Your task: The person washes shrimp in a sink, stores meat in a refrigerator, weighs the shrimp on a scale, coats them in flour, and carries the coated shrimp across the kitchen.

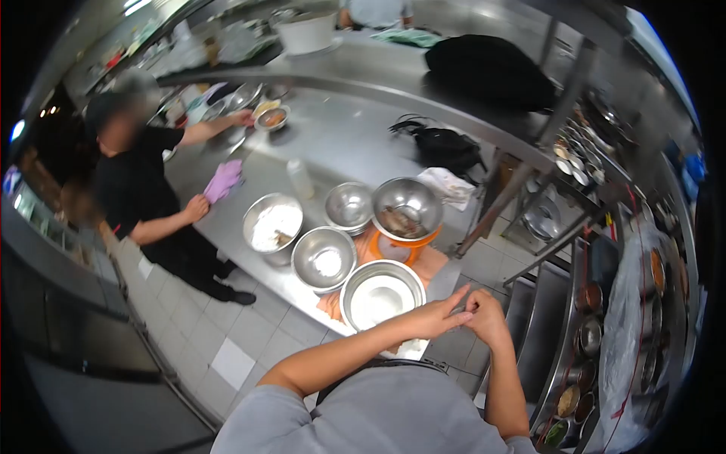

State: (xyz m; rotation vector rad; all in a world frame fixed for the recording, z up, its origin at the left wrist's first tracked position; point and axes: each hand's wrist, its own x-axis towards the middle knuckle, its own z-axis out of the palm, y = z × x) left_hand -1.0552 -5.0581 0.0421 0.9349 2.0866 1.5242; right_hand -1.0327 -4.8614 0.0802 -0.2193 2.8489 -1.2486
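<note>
As we look along the steel desk [261, 170] from the left, a co-worker in black [136, 178] has one hand [197, 206] by a lilac cloth [224, 180] and the other [243, 117] at a small bowl of orange food [271, 119]. Next we see a bowl of white powder [272, 200], a pale bottle [300, 179] behind it, a plain middle bowl [306, 257] and some smaller bowls [344, 198]. Just beside the middle bowl, at our end of the desk, is the large front bowl [382, 268], nearest our hands; glare keeps us from telling what is in it. We judge it stiff, thin-walled and fairly light in itself, heavier if filled, and slippery when wet, so we would take it by the rim on opposite sides. Behind it, a bowl of brownish food [408, 191] sits over an orange container [414, 253].

Farther right, our left hand [437, 318] reaches across with its fingers stretched out, meeting our right hand [488, 312], whose fingers are curled. We cannot tell whether they pinch anything small between them.
</note>
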